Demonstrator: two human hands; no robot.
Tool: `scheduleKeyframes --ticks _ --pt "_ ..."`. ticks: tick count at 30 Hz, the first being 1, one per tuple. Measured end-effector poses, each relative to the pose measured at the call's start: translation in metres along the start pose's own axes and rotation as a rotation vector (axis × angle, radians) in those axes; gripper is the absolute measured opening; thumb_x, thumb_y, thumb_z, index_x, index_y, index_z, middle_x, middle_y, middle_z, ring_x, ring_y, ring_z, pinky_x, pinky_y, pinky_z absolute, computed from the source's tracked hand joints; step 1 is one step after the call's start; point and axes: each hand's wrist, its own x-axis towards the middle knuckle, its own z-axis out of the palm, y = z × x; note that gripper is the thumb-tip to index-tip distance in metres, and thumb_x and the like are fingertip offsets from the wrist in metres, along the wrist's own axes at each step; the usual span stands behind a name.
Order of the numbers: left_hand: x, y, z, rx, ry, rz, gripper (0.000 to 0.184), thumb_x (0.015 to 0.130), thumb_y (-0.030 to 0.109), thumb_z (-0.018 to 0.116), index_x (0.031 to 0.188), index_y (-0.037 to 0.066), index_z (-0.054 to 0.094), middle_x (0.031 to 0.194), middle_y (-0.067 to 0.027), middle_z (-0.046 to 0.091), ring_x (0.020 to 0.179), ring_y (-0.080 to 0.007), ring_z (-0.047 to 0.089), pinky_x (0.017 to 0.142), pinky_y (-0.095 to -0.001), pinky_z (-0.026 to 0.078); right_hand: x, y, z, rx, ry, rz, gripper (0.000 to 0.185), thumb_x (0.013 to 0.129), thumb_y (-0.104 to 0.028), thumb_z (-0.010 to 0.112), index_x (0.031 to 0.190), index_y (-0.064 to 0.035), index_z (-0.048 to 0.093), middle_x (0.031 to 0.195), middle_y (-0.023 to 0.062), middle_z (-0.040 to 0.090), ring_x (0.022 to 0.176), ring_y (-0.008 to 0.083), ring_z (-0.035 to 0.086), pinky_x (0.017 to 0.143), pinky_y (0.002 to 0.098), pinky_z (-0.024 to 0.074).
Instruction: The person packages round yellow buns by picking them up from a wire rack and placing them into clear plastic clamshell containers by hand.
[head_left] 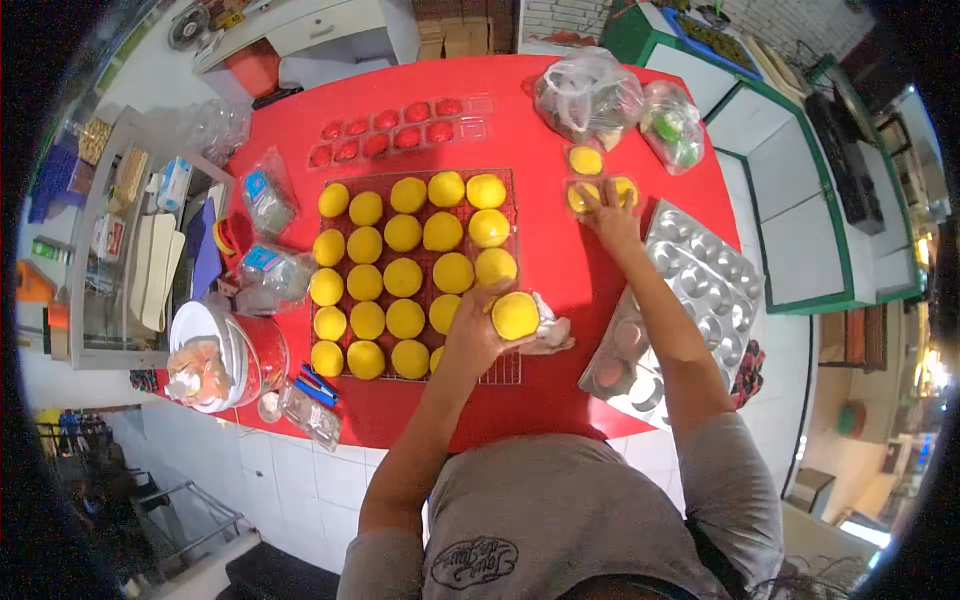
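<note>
My left hand (pixel 474 335) holds a round yellow cake (pixel 515 316) at the right edge of a wire rack (pixel 500 370). Several yellow cakes (pixel 404 277) sit in rows on that rack. A white cloth (pixel 550 328) lies just right of the held cake. My right hand (pixel 612 224) reaches to the back right, its fingers spread over two yellow cakes, one at the left (pixel 580 197) and one at the right (pixel 625 192). Another yellow cake (pixel 586 160) lies just beyond them. These cakes seem to be in clear plastic.
Clear trays of red items (pixel 387 130) lie at the back. Plastic bags (pixel 588 95) stand at the back right. A metal muffin tin (pixel 690 290) lies beside my right forearm. At the left are packets (pixel 268 200), a white bucket (pixel 212 350) and blue pens (pixel 316 385).
</note>
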Motion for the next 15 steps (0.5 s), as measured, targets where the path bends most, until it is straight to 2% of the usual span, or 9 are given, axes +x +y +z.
scheduleKeyframes --ticks 3,5,6,7,9,10,12,14,15 --pt "0.006 -0.01 0.016 -0.651 0.06 -0.087 0.05 0.084 0.029 0.065 0.123 0.003 0.048 0.115 -0.0119 0.057 0.103 -0.0267 0.057 0.085 -0.0373 0.051 0.003 -0.004 -0.021 -0.115 0.116 0.014 0.058 0.086 -0.042 0.058 0.14 -0.0321 0.04 0.148 0.0145 0.03 0.12 0.0527 0.043 0.081 0.0596 0.0493" --pt "0.013 -0.02 0.019 -0.867 0.084 -0.11 0.044 0.091 0.03 0.058 0.123 0.002 0.047 0.112 -0.0134 0.057 0.101 -0.0279 0.058 0.083 -0.039 0.053 0.004 -0.015 -0.051 0.082 0.129 -0.041 0.054 0.088 -0.039 0.057 0.138 -0.0233 0.044 0.143 0.0149 0.039 0.117 0.0478 0.046 0.085 0.0553 0.048" --pt "0.015 -0.025 0.018 -0.669 0.054 -0.03 0.05 0.087 0.032 0.063 0.124 0.003 0.046 0.116 -0.0132 0.056 0.102 -0.0278 0.058 0.086 -0.0385 0.051 -0.001 -0.026 -0.07 0.317 0.095 -0.101 0.052 0.09 -0.037 0.055 0.137 -0.0175 0.046 0.139 0.0152 0.044 0.115 0.0442 0.049 0.088 0.0516 0.0474" --pt "0.018 -0.031 0.017 -0.471 0.022 0.047 0.057 0.083 0.033 0.068 0.126 0.004 0.045 0.119 -0.013 0.054 0.102 -0.0276 0.059 0.089 -0.038 0.049 -0.007 -0.032 -0.077 0.613 0.112 -0.14 0.053 0.091 -0.039 0.055 0.136 -0.0108 0.047 0.131 0.016 0.051 0.106 0.0358 0.055 0.086 0.0425 0.0491" --pt "0.025 -0.034 0.016 -0.171 -0.031 0.163 0.068 0.077 0.036 0.076 0.128 0.005 0.043 0.125 -0.0128 0.052 0.103 -0.0273 0.059 0.094 -0.0372 0.047 -0.026 -0.053 -0.158 1.017 -0.416 0.047 0.05 0.093 -0.038 0.054 0.131 -0.0065 0.051 0.118 0.0146 0.059 0.091 0.0261 0.059 0.078 0.0355 0.0499" --pt "0.03 -0.034 0.016 -0.071 -0.047 0.204 0.071 0.075 0.037 0.078 0.129 0.005 0.043 0.127 -0.0127 0.052 0.103 -0.0272 0.06 0.095 -0.037 0.046 -0.035 -0.053 -0.143 1.19 -0.511 0.088 0.047 0.094 -0.036 0.053 0.129 -0.0052 0.053 0.109 0.0127 0.062 0.085 0.0213 0.059 0.074 0.0321 0.0493" --pt "0.045 -0.02 0.02 -0.622 -0.02 -0.222 0.068 0.082 0.041 0.07 0.13 0.004 0.039 0.126 -0.016 0.051 0.103 -0.0316 0.059 0.095 -0.0414 0.047 -0.043 -0.057 -0.124 1.365 -0.601 0.129 0.045 0.094 -0.034 0.053 0.127 -0.0038 0.055 0.1 0.0107 0.064 0.078 0.0165 0.058 0.07 0.0287 0.0487" --pt "0.056 -0.007 0.023 -1.162 0.013 -0.667 0.066 0.089 0.045 0.062 0.132 0.003 0.036 0.125 -0.0192 0.051 0.103 -0.036 0.059 0.095 -0.0459 0.048 -0.048 -0.064 -0.113 1.687 -0.677 0.426 0.032 0.096 -0.028 0.053 0.117 -0.0044 0.059 0.083 0.0075 0.063 0.071 0.0123 0.055 0.065 0.0252 0.0472" --pt "0.059 -0.003 0.022 -1.162 0.012 -0.665 0.066 0.089 0.045 0.062 0.132 0.003 0.036 0.125 -0.0192 0.051 0.103 -0.036 0.059 0.095 -0.0459 0.048 -0.051 -0.063 -0.107 1.687 -0.675 0.426 0.032 0.096 -0.028 0.053 0.117 -0.0044 0.059 0.083 0.0075 0.063 0.071 0.0123 0.055 0.065 0.0252 0.0472"
